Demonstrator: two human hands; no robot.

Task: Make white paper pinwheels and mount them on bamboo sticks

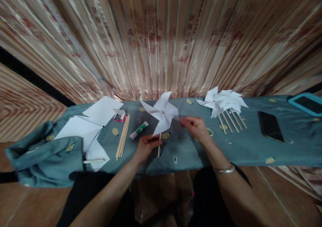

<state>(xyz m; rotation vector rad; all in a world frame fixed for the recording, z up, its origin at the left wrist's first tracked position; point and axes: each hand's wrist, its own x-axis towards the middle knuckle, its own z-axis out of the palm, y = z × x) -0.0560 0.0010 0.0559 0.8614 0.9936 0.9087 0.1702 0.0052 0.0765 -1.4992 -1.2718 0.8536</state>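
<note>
A white paper pinwheel [162, 113] on a wooden stick stands upright over the blue-grey cloth table [251, 146]. My left hand [145, 147] is closed round the lower part of its stick. My right hand [196, 127] pinches the tip of the pinwheel's right blade with thumb and fingers. A silver bangle sits on my right wrist. Several finished white pinwheels [222, 103] lie in a pile to the right of my right hand.
Loose wooden sticks [123, 136], a green-capped glue stick [139, 130], a small box [119, 116] and white paper sheets [87, 128] lie left. A dark phone [270, 126] and a blue-cased tablet [308, 103] lie right. A patterned curtain hangs behind.
</note>
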